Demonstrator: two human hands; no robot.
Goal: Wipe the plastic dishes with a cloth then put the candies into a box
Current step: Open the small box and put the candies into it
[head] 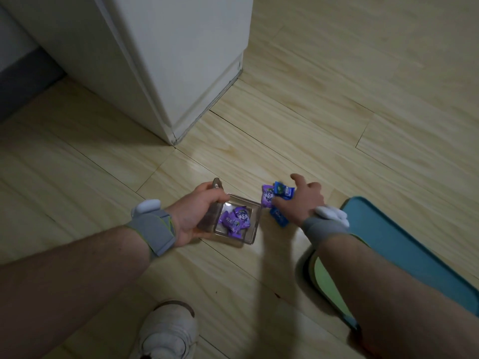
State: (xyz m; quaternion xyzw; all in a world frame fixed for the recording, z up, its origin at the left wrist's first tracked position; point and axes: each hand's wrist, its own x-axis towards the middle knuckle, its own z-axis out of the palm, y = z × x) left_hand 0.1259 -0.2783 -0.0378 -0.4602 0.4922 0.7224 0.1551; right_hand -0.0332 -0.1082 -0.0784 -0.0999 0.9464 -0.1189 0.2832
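A person is crouching over a pale wooden floor (298, 112), both bare forearms reaching forward, each wrist wearing a grey strap with a white device. The left hand (197, 216) is gripping the left wall of a clear plastic box (248, 229) that is sitting on the floor, thumb at its near edge and fingers curling over the far corner. Inside the box, several purple wrapped candies (234, 220) are lying in a small heap. Just to the right of the box, the right hand (303, 200) is closing loosely around a purple candy (267, 199) and a blue candy (283, 191), its index finger pointing forward. Another blue candy (278, 218) is lying on the floor under that hand. A teal dish (404, 250) and a green dish (326, 283) are lying beneath the right forearm. A white shoe (168, 330) is showing at the bottom, and a white cabinet (155, 60) is standing behind.
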